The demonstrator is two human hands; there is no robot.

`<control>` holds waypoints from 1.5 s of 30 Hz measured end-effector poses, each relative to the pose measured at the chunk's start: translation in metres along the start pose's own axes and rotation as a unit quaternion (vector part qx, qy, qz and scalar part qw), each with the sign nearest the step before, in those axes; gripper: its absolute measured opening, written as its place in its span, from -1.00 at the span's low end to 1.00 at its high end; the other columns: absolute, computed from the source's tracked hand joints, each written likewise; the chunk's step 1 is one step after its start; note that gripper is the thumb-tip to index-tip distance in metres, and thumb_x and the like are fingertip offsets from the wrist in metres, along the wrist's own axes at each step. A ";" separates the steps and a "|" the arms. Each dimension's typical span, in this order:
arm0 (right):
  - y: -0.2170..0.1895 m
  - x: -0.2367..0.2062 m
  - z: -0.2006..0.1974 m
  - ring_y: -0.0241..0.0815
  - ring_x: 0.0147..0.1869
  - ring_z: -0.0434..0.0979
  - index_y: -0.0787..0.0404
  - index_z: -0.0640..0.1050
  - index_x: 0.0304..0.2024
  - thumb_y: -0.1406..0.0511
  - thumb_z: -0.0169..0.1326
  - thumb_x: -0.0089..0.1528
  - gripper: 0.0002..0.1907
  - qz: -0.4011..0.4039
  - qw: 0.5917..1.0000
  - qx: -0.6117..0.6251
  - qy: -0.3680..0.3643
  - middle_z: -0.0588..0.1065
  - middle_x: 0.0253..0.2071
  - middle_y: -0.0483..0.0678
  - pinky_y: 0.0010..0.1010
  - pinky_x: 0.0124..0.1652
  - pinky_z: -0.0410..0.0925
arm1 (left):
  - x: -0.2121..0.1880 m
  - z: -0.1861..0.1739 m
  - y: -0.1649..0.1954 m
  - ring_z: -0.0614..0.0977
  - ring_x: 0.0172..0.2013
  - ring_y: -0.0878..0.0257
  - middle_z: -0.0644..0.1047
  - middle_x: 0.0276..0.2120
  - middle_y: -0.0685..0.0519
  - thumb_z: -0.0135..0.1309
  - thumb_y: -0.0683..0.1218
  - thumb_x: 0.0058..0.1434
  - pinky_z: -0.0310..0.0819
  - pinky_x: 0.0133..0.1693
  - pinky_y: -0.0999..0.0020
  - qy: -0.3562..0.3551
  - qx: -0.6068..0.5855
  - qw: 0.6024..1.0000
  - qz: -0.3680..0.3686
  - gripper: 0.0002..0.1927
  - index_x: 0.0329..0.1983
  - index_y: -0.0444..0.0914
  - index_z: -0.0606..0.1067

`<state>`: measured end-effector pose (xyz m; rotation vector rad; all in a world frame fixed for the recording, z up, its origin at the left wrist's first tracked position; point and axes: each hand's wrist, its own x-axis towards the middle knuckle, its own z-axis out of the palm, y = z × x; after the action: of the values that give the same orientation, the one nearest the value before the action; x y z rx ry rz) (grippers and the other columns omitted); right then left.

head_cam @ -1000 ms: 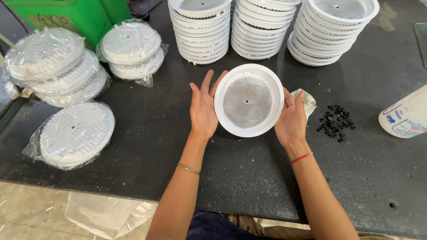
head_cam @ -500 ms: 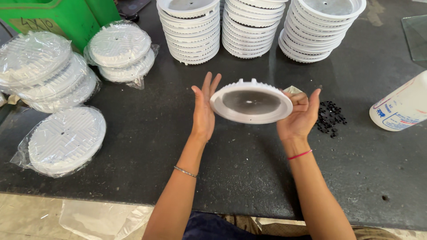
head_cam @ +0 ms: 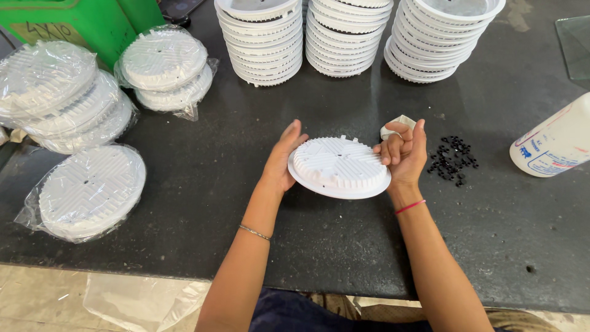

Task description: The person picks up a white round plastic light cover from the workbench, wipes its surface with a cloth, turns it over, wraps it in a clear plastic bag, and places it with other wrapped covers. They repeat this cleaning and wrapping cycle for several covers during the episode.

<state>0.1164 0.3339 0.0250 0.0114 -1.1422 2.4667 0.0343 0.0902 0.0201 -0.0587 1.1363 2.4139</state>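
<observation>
Both hands [head_cam: 344, 157] grip white ribbed disc [head_cam: 339, 166] w/ ribs up.

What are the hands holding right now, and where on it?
Both hands, left hand and right hand, hold one white ribbed disc by its opposite rim edges, ribbed side up.

You had bright, even light from above; the dark table [head_cam: 184, 203] showed only soft shadows. Glare sat on the plastic-wrapped discs [head_cam: 61, 92]. Focus was sharp throughout, with slight wide-angle stretching at the edges.
</observation>
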 end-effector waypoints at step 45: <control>-0.079 0.013 -0.101 -0.03 -0.19 0.65 0.00 0.75 -0.25 0.19 0.39 0.05 -0.79 0.036 0.616 -0.767 0.175 0.65 -0.29 -0.05 -0.22 -0.10 0.46 | -0.006 -0.005 0.008 0.56 0.17 -0.02 0.43 0.23 -0.35 0.31 -0.14 0.05 0.50 0.13 0.11 0.008 0.131 0.989 0.074 0.07 0.54 -0.26 -0.05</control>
<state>0.1512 0.4576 0.0175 -0.9312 -2.5458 0.6790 0.0358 0.0798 0.0239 0.0944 1.5036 2.3702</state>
